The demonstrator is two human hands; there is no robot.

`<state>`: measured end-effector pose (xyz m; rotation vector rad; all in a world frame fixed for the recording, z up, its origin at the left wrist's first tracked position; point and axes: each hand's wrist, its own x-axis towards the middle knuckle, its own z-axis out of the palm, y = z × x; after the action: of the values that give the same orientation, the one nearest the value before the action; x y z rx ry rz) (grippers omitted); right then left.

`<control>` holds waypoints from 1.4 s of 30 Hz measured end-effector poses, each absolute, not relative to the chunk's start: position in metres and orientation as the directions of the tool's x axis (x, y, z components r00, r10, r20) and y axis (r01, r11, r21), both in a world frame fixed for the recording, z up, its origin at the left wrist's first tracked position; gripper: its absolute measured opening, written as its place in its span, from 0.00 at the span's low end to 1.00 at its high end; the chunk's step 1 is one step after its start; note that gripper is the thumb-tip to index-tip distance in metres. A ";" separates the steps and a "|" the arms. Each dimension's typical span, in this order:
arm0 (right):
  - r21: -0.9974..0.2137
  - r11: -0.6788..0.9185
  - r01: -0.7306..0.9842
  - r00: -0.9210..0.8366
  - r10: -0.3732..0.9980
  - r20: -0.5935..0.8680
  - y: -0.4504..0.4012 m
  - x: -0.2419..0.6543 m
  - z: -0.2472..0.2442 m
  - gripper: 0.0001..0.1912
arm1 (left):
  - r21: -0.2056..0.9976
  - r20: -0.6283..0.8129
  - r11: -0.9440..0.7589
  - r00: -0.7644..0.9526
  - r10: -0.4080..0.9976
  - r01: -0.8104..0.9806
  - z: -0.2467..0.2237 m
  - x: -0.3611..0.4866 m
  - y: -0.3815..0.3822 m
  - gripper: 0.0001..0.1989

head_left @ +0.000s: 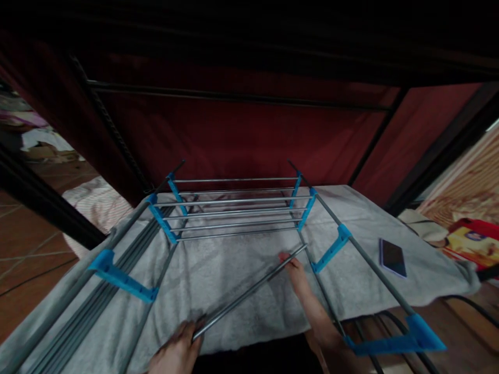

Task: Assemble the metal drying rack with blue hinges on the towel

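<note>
My left hand (pixel 177 345) is closed around the near end of a thin metal rod (pixel 245 295), low in the view. The rod slants up to the right. Close to its far end, my right hand (pixel 293 267) grips it with the fingers wrapped round. Both hands are between the two sides of a rack frame (pixel 374 266) of grey tubes. Blue plastic brackets join these tubes, such as the left bracket (pixel 125 280) and the right bracket (pixel 333 249). Several crossbars (pixel 234 213) span the frame's far part. No crossbar joins the nearer brackets.
Grey cloth (pixel 237 265) lies under the rack. A bundle of grey tubes (pixel 103 291) runs along the left side. On the right lie a phone (pixel 393 258) and a red and yellow package (pixel 473 239). Behind stands a dark red fabric panel (pixel 241 135) with dark bars.
</note>
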<state>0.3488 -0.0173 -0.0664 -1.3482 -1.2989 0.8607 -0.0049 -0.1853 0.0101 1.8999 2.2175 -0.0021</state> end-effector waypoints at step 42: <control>-0.755 -0.517 -0.404 0.078 0.802 -0.592 -0.072 0.400 -0.067 0.22 | 0.213 0.084 -0.252 0.239 0.967 0.944 0.012 -0.022 -0.120 0.13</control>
<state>0.3995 -0.0720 -0.0667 -1.4098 -0.4289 1.6162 -0.0225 -0.1204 0.0121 2.3777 1.8439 0.2997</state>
